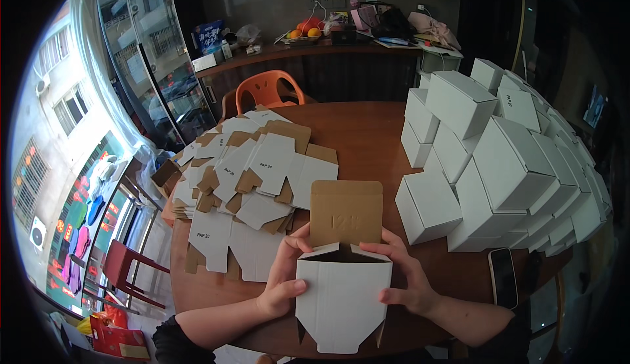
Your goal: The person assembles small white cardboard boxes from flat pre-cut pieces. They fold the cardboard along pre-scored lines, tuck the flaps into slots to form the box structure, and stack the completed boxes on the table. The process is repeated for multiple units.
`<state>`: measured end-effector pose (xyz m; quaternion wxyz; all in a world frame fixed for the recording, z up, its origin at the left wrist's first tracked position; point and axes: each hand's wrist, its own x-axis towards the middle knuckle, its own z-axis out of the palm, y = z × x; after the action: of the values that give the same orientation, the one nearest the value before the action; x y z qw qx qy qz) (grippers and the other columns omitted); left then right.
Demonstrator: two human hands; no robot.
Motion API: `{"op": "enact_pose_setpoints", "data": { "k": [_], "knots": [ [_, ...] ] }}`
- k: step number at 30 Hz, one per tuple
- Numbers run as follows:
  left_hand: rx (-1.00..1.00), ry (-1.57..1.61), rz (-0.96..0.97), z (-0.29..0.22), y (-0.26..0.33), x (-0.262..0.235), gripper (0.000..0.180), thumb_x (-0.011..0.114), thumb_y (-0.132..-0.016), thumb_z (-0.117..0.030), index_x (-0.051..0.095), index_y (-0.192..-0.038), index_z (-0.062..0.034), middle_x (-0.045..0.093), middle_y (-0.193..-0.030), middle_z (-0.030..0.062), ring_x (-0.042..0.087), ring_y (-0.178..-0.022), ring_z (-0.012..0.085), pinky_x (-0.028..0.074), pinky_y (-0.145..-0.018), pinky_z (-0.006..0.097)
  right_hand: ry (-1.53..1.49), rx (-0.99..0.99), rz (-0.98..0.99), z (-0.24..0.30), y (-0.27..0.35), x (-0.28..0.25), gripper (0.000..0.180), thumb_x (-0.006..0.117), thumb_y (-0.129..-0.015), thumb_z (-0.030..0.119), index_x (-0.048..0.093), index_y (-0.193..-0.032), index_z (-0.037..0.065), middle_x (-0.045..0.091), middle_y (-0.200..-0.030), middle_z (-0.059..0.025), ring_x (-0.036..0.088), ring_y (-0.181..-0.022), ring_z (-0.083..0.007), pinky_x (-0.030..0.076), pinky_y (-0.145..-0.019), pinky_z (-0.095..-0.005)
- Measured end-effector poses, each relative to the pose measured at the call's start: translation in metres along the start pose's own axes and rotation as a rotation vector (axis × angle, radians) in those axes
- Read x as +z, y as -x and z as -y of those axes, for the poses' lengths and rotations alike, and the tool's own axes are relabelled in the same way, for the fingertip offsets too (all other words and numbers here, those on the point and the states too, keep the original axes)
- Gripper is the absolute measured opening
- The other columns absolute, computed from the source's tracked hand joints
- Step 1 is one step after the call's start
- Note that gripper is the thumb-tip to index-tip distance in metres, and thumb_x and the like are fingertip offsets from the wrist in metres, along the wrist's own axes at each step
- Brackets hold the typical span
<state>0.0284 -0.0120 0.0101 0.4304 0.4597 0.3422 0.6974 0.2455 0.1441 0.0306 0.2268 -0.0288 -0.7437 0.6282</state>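
Round wooden table [367,134]: left hand [283,278], right hand [407,275] both grasp one half-folded box [341,298].

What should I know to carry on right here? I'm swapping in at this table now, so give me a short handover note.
Left hand: grips the left side of a half-folded white box, thumb on its front.
Right hand: grips the right side, fingers at the top corner.
The box's brown lid flap stands open; side flaps are tucked in, bottom tabs are loose.
Done: a stack of folded white boxes on the right of the round wooden table.
Left: a pile of flat box blanks on the left.
A phone lies by the right forearm.
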Motion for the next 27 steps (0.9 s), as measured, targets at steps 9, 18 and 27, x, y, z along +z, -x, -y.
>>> {"op": "enact_pose_setpoints", "data": {
  "k": [9,18,27],
  "knots": [
    [0.09,-0.085,0.06,0.001,0.001,-0.006,0.059,0.072,-0.081,-0.041,0.042,-0.121,-0.0096,0.014,-0.164,0.0241,0.022,-0.151,0.0349,0.025,-0.118,0.049,0.07,-0.067,0.015,-0.002,0.004,0.002,0.078,0.085,-0.08,0.038,0.053,-0.146,0.01,0.017,-0.16,-0.0191,0.026,-0.151,-0.0351,0.033,-0.12,-0.0502],
    [0.148,-0.132,0.057,0.003,0.004,-0.001,0.064,0.072,-0.083,-0.047,0.04,-0.124,-0.0102,0.013,-0.163,0.0267,0.02,-0.151,0.0362,0.024,-0.118,0.051,0.056,-0.086,0.024,0.0,0.004,0.001,0.077,0.086,-0.08,0.037,0.055,-0.144,0.008,0.015,-0.161,-0.0193,0.033,-0.148,-0.0338,0.037,-0.118,-0.049],
    [0.048,-0.07,-0.078,0.003,0.007,0.004,0.083,0.071,-0.084,-0.046,0.025,-0.144,-0.0116,0.017,-0.159,0.0225,0.026,-0.147,0.0356,0.026,-0.117,0.051,-0.305,-0.024,-0.162,-0.002,0.005,0.018,0.114,0.082,-0.086,0.035,0.002,-0.163,0.01,0.023,-0.161,-0.0196,0.035,-0.146,-0.0324,0.032,-0.118,-0.0468]
  ]
}}
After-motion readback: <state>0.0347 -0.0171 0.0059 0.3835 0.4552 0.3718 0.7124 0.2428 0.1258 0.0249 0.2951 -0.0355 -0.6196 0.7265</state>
